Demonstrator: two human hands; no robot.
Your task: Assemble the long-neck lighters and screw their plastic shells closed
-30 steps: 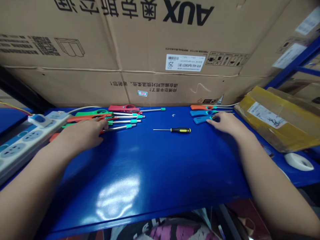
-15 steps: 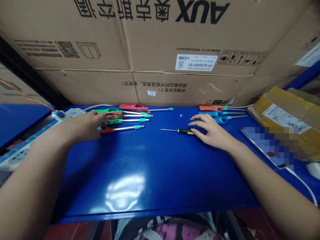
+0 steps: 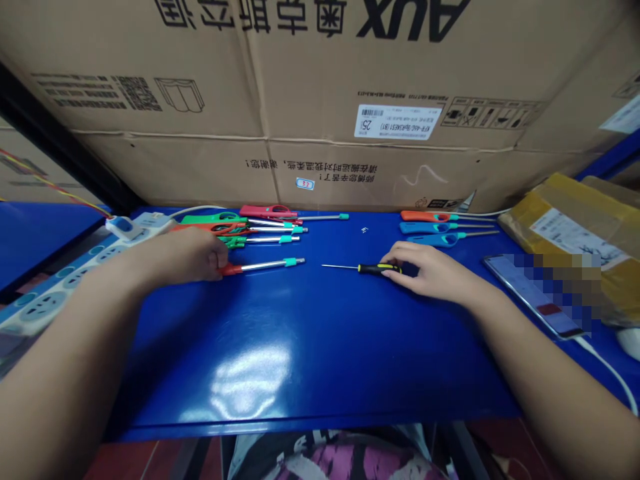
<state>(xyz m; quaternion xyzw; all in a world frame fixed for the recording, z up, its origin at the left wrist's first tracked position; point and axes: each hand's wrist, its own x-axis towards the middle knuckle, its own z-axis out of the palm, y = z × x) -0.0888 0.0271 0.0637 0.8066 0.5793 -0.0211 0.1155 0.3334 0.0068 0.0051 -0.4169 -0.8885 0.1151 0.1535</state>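
My left hand [image 3: 193,257] is closed around the handle of a red long-necked lighter [image 3: 265,265]. Its metal neck with a turquoise ring points right, and the fingers hide most of the handle. Just behind that hand lies a pile of red, orange and green lighters [image 3: 215,219]. My right hand [image 3: 425,267] pinches the black and yellow handle of a screwdriver [image 3: 375,269], whose thin shaft points left along the table. Beyond the right hand, an orange lighter [image 3: 425,216] and two blue lighters [image 3: 425,233] lie side by side.
A large cardboard box [image 3: 310,100] walls off the back of the blue table [image 3: 340,347]. On the left runs a power strip [image 3: 65,287] with a plug in it. A phone [image 3: 535,293] on a white cable and a yellow-taped parcel [image 3: 565,233] are on the right. Small white bits [image 3: 365,230] lie near the back.
My left hand has closed on the red lighter and moved it slightly right and nearer, away from the pile. My right hand's fingers have closed on the screwdriver handle.
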